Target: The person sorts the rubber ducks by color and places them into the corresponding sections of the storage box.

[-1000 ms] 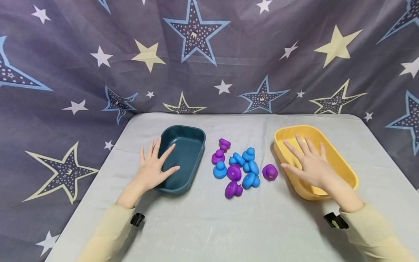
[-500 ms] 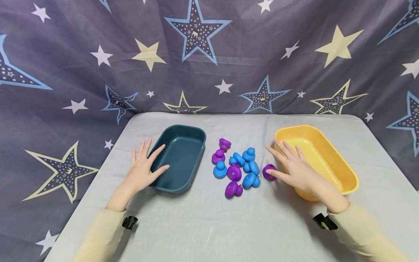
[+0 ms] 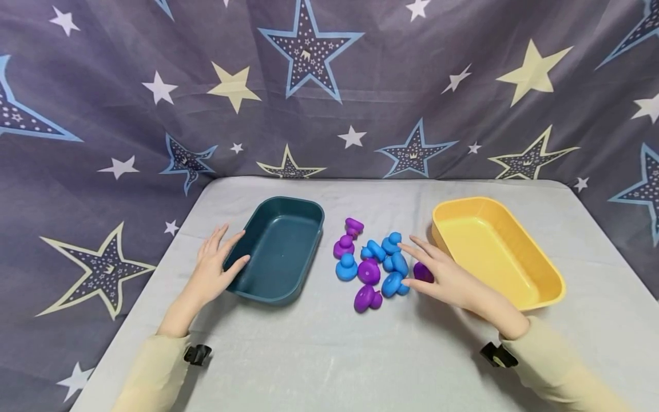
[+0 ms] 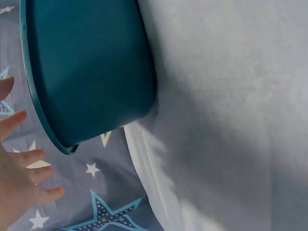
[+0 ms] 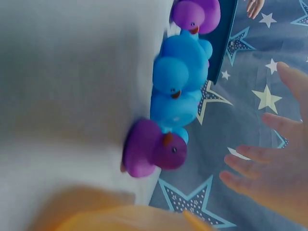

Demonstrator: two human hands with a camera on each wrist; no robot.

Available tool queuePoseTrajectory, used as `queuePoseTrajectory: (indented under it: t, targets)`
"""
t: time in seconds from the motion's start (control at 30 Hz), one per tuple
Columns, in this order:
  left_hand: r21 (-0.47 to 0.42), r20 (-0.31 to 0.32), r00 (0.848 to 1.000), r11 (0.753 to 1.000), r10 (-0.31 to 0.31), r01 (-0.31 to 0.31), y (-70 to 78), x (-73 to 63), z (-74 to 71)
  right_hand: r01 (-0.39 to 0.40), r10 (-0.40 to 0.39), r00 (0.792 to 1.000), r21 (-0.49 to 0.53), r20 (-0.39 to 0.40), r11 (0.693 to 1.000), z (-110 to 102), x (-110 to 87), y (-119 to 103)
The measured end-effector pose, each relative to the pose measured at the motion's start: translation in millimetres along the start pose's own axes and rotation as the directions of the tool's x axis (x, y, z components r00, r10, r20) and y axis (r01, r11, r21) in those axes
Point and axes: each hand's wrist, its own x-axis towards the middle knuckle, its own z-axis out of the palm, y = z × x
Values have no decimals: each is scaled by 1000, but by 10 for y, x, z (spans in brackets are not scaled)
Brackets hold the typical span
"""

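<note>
My left hand (image 3: 208,276) hovers by the near left edge of a dark teal bin (image 3: 280,299), its fingers spread and holding nothing. Over the right side of a group of toy ducks is my right hand (image 3: 449,279), fingers apart with nothing between them. Below it sits a purple duck (image 3: 422,272), partly hidden by the hand; the right wrist view shows this purple duck (image 5: 144,149) upright with an orange beak. A blue duck (image 3: 392,284) lies by the thumb tip. Several more blue and purple ducks, such as a purple duck (image 3: 368,272), lie about the middle, some tipped over.
A yellow bin (image 3: 553,280) stands to the right of the ducks, behind my right hand. Both bins rest on a table with a pale cloth (image 3: 329,360). A dark curtain with stars (image 3: 360,74) hangs behind the table and along its left side.
My right hand has moved left from above the yellow bin to above the ducks. The left hand has drawn back left and slightly down from over the teal bin. The ducks have stayed put.
</note>
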Motion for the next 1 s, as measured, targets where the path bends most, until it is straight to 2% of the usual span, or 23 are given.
queuePoseTrajectory:
  t: [0.17, 0.37, 0.53, 1.0]
  targets:
    - [-66, -5, 999, 996, -54, 54, -58, -29, -25, -17, 16, 1000, 65, 11, 998, 62, 4, -48]
    - [-125, -3, 996, 988, -92, 91, -160, -67, -38, 60, -59, 998, 81, -19, 995, 133, 25, -49]
    - [-150, -22, 996, 985, -89, 85, -228, -88, -24, 112, -110, 994, 88, -28, 990, 194, 33, -22]
    - [-282, -52, 993, 956, -105, 86, -359, -109, 1, 105, -105, 994, 112, -3, 988, 308, 59, 54]
